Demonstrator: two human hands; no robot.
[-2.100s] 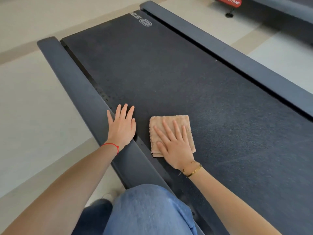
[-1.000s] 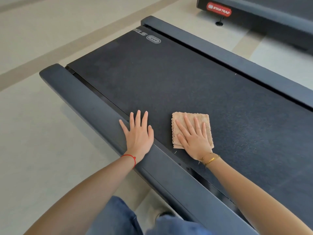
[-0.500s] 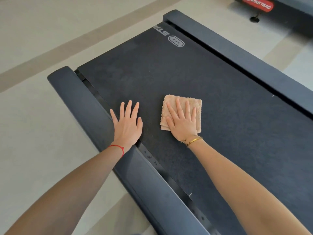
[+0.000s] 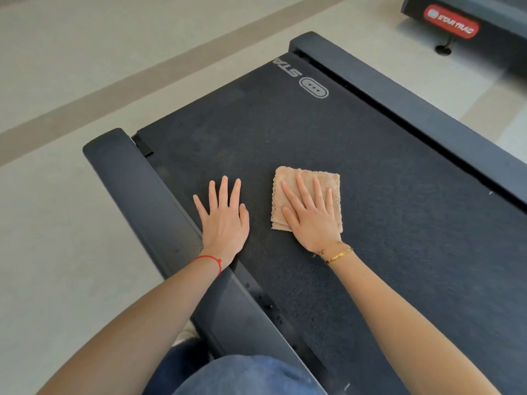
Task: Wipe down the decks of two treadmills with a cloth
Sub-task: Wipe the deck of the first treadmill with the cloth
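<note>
We press our right hand point(image 4: 312, 216) flat, fingers straight and slightly spread, on a folded tan cloth point(image 4: 306, 178) that lies on the dark belt of the treadmill deck point(image 4: 370, 195), toward its left side and well short of the printed logo point(image 4: 313, 87) at the far end. The cloth shows layered edges at its near left corner, and our palm covers its near right part. Our left hand point(image 4: 225, 218) lies flat with fingers spread just beside the cloth, not touching it, its palm on the belt right by the left side rail point(image 4: 137, 189); it holds nothing. A red string bracelet point(image 4: 209, 259) circles the left wrist and a gold bracelet point(image 4: 338, 255) the right. The right side rail point(image 4: 413, 109) runs along the far edge of the belt. Past it, across pale floor point(image 4: 57, 81), stands the end of a second treadmill point(image 4: 490, 12) with a red STAR TRAC badge point(image 4: 452, 21). Our blue jeans point(image 4: 245, 376) show at the bottom.
</note>
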